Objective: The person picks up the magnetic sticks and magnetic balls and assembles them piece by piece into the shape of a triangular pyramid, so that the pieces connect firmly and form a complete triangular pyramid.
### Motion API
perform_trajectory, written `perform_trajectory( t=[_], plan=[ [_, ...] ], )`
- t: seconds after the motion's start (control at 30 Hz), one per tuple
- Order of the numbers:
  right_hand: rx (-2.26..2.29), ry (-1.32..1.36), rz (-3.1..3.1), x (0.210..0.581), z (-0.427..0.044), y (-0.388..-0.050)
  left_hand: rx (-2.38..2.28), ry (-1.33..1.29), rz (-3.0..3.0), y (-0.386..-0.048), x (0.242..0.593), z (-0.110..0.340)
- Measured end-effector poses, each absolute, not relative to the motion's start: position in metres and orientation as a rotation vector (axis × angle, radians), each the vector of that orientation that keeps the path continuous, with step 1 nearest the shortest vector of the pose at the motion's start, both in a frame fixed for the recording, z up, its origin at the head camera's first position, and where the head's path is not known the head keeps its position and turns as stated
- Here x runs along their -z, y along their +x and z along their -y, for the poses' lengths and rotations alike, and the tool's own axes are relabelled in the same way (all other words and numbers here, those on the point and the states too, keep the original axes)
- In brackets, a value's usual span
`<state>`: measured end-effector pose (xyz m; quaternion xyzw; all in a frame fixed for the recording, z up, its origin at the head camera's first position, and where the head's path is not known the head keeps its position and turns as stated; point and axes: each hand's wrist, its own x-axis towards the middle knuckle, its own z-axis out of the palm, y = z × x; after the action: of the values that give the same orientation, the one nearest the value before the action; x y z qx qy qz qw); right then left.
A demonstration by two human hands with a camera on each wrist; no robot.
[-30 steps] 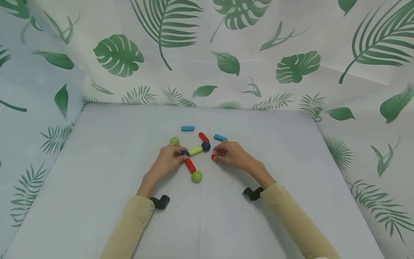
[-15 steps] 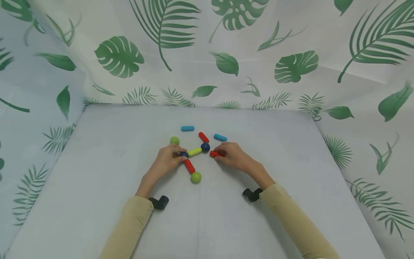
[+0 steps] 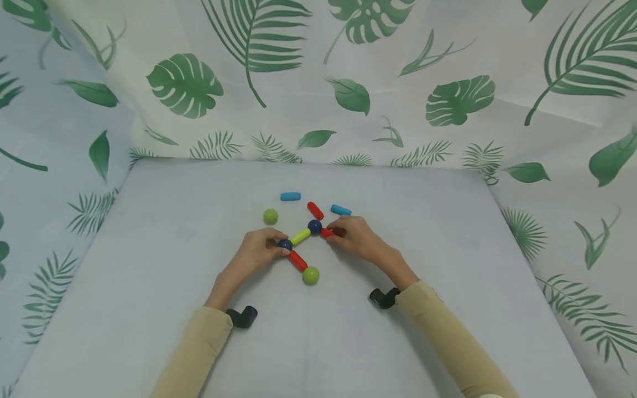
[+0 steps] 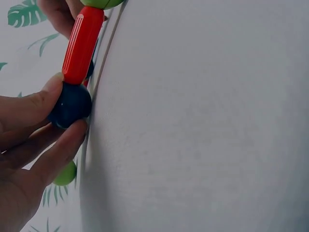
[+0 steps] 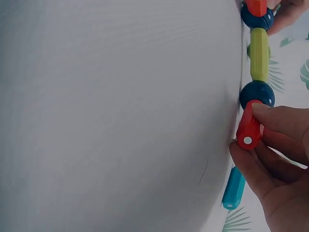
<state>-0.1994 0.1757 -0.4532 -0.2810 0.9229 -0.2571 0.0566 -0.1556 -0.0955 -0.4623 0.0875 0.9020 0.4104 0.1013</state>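
My left hand [image 3: 254,254] pinches a dark blue ball [image 3: 285,244] between thumb and fingers. From that ball a red rod [image 3: 298,261] runs to a green ball [image 3: 311,275], and a yellow-green rod [image 3: 301,237] leads to a second dark blue ball [image 3: 314,226]. My right hand [image 3: 359,240] grips another red rod [image 3: 327,232], whose end touches the second blue ball. In the right wrist view, thumb and fingers hold this red rod [image 5: 249,126] against the blue ball [image 5: 257,93]. The left wrist view shows fingertips round the blue ball [image 4: 71,105].
Beyond the hands lie a loose green ball [image 3: 270,216], a red rod [image 3: 316,210] and two blue rods, one at the left [image 3: 291,196] and one at the right [image 3: 340,209]. All are on a white table [image 3: 199,188] before a leaf-patterned cloth.
The right hand's red rod has moved left onto the second blue ball. The left hand's blue ball has shifted slightly nearer, and the attached red rod and green ball have swung a little right.
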Motion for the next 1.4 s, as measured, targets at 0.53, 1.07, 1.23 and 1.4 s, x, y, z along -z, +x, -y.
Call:
perform_trajectory(
  t=[0.53,1.07,1.23,1.4],
  plan=[
    [0.841,-0.775,-2.768,0.451,-0.158,-0.202,-1.075,0.367,-2.711,-0.155,0.456,0.092],
    [0.912,-0.639,-2.684,0.451,-0.147,-0.200,-1.062,0.399,-2.774,-0.151,0.456,0.086],
    [0.925,-0.635,-2.679,0.453,-0.145,-0.200,-1.075,0.394,-2.775,-0.151,0.457,0.083],
    [0.960,-0.618,-2.663,0.454,-0.145,-0.199,-1.083,0.379,-2.786,-0.150,0.459,0.080]
  ],
)
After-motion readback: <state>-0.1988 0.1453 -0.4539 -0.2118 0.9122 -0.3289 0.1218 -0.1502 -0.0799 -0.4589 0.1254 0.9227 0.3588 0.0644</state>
